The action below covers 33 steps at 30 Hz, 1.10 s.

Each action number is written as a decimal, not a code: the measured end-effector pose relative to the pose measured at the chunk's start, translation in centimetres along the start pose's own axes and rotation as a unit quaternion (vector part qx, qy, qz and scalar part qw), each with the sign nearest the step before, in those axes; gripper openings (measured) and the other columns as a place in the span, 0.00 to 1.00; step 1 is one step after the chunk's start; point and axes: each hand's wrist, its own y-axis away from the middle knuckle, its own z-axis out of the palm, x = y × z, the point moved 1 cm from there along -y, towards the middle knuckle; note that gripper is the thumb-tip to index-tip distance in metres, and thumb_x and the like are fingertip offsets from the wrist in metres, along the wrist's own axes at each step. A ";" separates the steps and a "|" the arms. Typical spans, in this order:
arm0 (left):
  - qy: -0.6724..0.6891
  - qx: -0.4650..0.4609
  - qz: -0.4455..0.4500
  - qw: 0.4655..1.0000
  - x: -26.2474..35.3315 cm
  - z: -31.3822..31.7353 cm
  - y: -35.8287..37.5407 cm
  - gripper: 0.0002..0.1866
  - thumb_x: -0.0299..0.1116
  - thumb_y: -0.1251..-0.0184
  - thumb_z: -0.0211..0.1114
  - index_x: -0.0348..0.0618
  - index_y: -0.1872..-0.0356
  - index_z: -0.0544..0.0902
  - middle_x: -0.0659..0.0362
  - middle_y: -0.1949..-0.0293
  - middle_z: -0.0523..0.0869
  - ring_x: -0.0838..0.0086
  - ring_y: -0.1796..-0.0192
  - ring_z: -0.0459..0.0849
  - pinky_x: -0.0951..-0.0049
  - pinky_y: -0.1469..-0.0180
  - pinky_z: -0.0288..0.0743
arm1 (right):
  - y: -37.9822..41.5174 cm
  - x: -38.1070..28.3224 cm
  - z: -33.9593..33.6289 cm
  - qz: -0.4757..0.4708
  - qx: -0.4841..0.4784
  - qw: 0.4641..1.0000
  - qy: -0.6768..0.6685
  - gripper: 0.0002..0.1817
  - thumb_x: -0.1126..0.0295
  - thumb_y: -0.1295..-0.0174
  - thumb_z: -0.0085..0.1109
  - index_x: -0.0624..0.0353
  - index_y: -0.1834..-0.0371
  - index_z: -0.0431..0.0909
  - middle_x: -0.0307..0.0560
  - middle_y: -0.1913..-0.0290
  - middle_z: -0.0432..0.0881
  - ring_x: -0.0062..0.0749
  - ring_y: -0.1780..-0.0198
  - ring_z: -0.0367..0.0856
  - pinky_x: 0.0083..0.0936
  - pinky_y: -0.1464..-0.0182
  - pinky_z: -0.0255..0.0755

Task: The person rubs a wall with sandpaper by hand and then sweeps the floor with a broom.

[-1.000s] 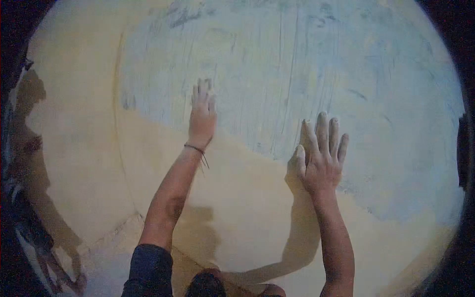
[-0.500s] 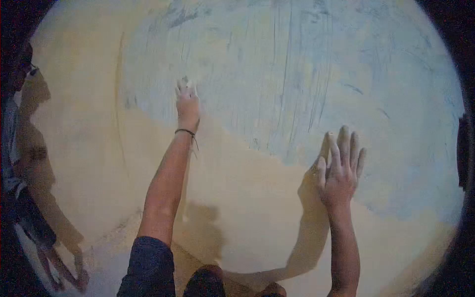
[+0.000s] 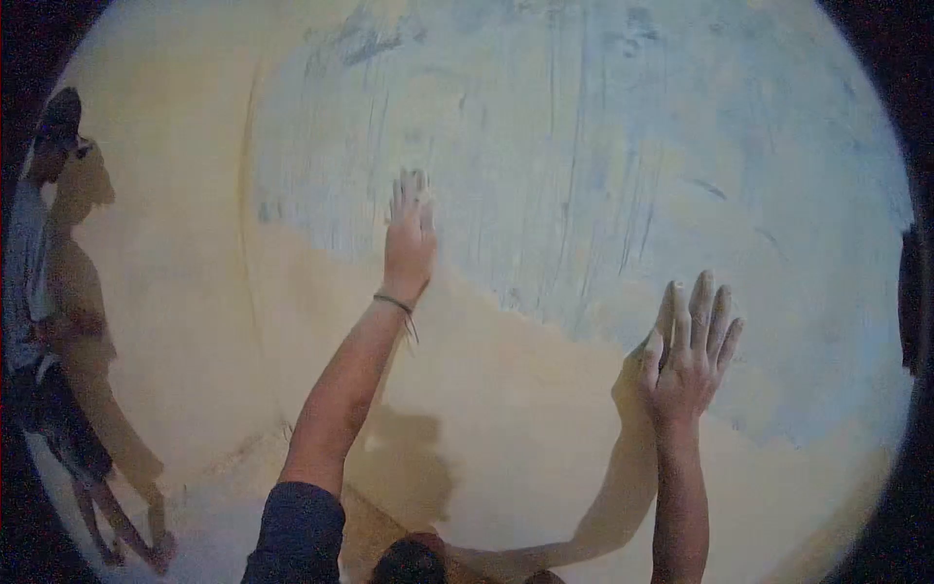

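My left hand (image 3: 413,229) lies against the wall with its fingers stretched upward, their tips covered in whitish dust. A dark cord bracelet (image 3: 393,303) circles that wrist. Under the fingers is the pale blue-grey coated patch (image 3: 506,175) of the wall, marked with long thin vertical scratches. Further right, my right hand (image 3: 689,360) spreads its dusty fingers flat near the patch's lower edge. Its palm overlaps the bare beige wall (image 3: 525,409) below.
A person (image 3: 39,292) in a cap stands at the far left beside the wall. The floor (image 3: 224,506) meets the wall at the lower left. My knees (image 3: 413,560) show at the bottom edge, and arm shadows fall on the wall.
My left hand has slid rightward and slightly down, its fingers now straighter. The right hand stays spread on the wall. The whole view has shifted, bringing more of the person at left into sight.
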 end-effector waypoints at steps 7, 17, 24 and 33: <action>-0.065 0.015 0.008 0.998 -7.7 -3.5 -6.0 0.30 0.43 0.16 0.45 0.45 0.19 0.57 0.48 0.18 0.56 0.50 0.18 0.52 0.54 0.19 0.52 | -2.3 -3.4 -4.1 -0.008 -0.014 1.000 0.001 0.31 0.52 0.28 0.40 0.43 0.23 0.69 0.46 0.16 0.56 0.52 0.15 0.48 0.62 0.19 0.38; -0.026 -0.036 -0.077 0.996 -6.7 -8.2 -11.1 0.29 0.41 0.18 0.47 0.40 0.22 0.61 0.42 0.21 0.60 0.44 0.21 0.59 0.49 0.23 0.59 | -3.8 -4.8 -8.4 -0.012 -0.024 0.998 0.064 0.31 0.53 0.28 0.39 0.44 0.22 0.68 0.51 0.16 0.54 0.55 0.15 0.47 0.63 0.19 0.35; -0.008 0.042 -0.010 0.999 -3.0 -10.0 -11.3 0.30 0.45 0.16 0.45 0.43 0.21 0.61 0.44 0.21 0.62 0.46 0.23 0.66 0.55 0.23 0.61 | -4.2 -3.9 -9.5 -0.028 -0.013 0.992 0.122 0.33 0.50 0.24 0.31 0.46 0.19 0.63 0.53 0.15 0.52 0.57 0.15 0.45 0.62 0.19 0.33; 0.009 0.055 0.065 0.996 -2.4 -11.6 -15.7 0.27 0.42 0.17 0.44 0.44 0.23 0.65 0.45 0.23 0.64 0.47 0.21 0.60 0.46 0.24 0.59 | -3.6 -0.5 -13.5 -0.030 0.002 0.989 0.143 0.34 0.48 0.23 0.27 0.50 0.20 0.63 0.54 0.16 0.53 0.55 0.15 0.47 0.58 0.18 0.35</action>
